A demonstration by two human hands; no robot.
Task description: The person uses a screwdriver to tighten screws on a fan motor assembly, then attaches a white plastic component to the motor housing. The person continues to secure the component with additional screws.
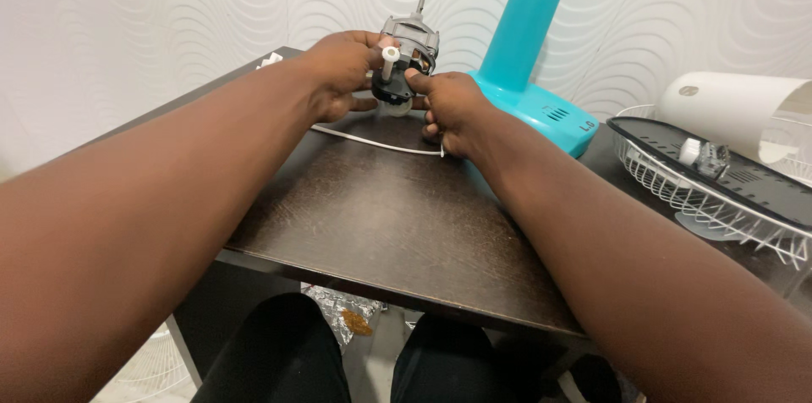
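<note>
Both hands, left (pixel 342 73) and right (pixel 448 107), clasp the motor (pixel 408 52) at 12 o'clock; the cord (pixel 372 141) beneath could snag, tugging it loose.

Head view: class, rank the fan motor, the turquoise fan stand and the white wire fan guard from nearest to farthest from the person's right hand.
1. Grey metal fan motor: gripped by the right hand, and by the left hand too.
2. Turquoise plastic fan stand: just beyond the right hand, to its right.
3. White wire fan guard: far right of the dark table.
</note>
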